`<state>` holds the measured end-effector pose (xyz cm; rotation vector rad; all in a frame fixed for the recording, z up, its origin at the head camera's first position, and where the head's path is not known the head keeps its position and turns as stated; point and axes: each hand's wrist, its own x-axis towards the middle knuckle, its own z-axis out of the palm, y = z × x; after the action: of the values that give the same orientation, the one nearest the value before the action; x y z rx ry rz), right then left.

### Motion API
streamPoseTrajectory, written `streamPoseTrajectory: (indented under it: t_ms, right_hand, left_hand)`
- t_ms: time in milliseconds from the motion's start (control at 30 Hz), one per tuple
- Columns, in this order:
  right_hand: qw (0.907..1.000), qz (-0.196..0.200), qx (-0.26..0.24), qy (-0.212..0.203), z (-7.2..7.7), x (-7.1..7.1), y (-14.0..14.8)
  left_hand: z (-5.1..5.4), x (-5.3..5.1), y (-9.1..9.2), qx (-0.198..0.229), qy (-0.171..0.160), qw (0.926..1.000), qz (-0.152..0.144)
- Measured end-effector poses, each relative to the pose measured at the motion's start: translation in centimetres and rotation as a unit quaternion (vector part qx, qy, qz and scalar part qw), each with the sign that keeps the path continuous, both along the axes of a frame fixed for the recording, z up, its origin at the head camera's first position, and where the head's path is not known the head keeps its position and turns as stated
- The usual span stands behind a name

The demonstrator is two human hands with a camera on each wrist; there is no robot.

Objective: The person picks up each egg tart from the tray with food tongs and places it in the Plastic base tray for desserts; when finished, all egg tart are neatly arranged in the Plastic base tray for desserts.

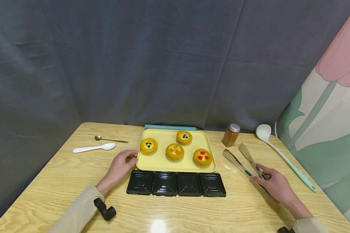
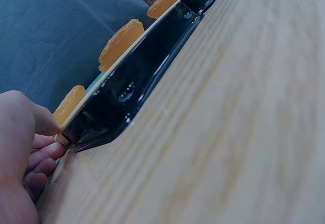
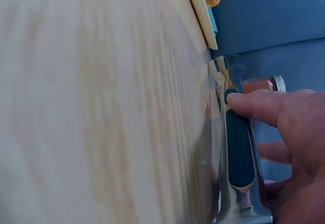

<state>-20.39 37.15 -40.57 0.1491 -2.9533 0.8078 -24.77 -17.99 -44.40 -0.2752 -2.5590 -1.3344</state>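
From my remote station I see the left hand (image 1: 120, 165) pinching the left rim of the pale-yellow rectangular tray (image 1: 160, 163), thumb against curled fingers. To the tray's right, the right hand (image 1: 275, 184) grasps steel tongs (image 1: 245, 169) by their dark-padded handles, tips spread apart. On the tray I count four tarts (image 1: 175, 151): two blue-dotted, one red-topped, one with yellow wedges. A black four-compartment dish (image 1: 164, 183) sits just on its near side; a silver-lidded jar (image 1: 231, 136) stands to its right, a white-bowled ladle (image 1: 285, 159) farther out.
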Motion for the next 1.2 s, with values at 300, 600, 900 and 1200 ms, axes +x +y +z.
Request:
streamPoseTrajectory:
  t_ms: [300,600,900,1200]
  right_hand:
    - [0.9998,-0.015,0.001,0.016,0.5,0.9,-0.4]
    - [0.9988,-0.016,0.023,0.039,1.5,2.1,-1.0]
    - [0.998,-0.002,0.02,0.059,2.0,3.1,-2.5]
    - [0.9957,0.032,0.038,0.079,2.8,3.5,-4.0]
  left_hand:
    - [0.0,0.0,0.0,-0.003,0.002,1.0,0.001]
    - [0.0,0.0,-0.1,-0.004,0.005,1.0,-0.001]
    - [0.0,0.0,0.0,-0.005,0.0,1.0,0.0]
    - [0.1,0.0,0.0,-0.001,-0.002,1.0,0.001]
